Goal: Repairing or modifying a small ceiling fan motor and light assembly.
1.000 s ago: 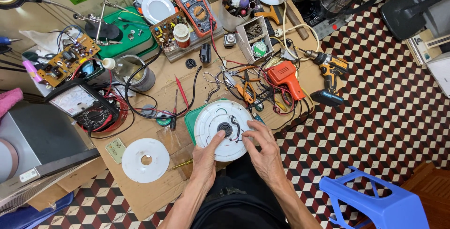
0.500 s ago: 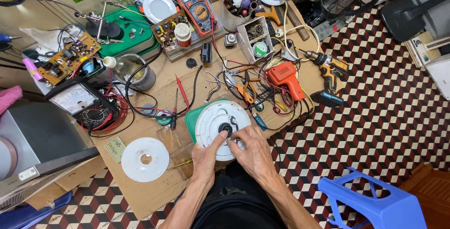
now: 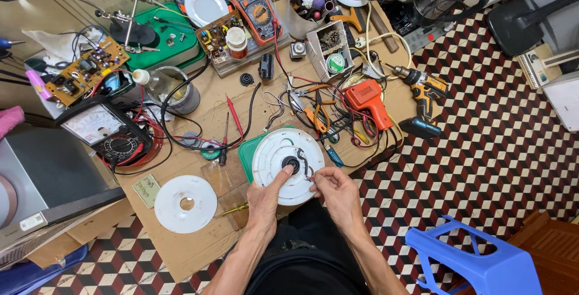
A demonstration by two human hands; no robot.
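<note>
A round white lamp housing with a black centre socket lies on a green mat at the near edge of the workbench. My left hand rests on its near rim, thumb reaching up to the black socket. My right hand sits at the housing's right side, fingertips pinching the thin red and black wires that come out of the socket. A second white disc with a centre hole lies flat to the left, apart from both hands.
The cardboard-topped bench carries an orange soldering gun, a cordless drill, pliers, probes, an analogue meter, a digital multimeter, circuit boards and tangled leads. A blue plastic stool stands on the checkered floor at the right.
My right hand has slid from the housing's rim to its right side and taken hold of the wires. My left thumb has moved up onto the black socket.
</note>
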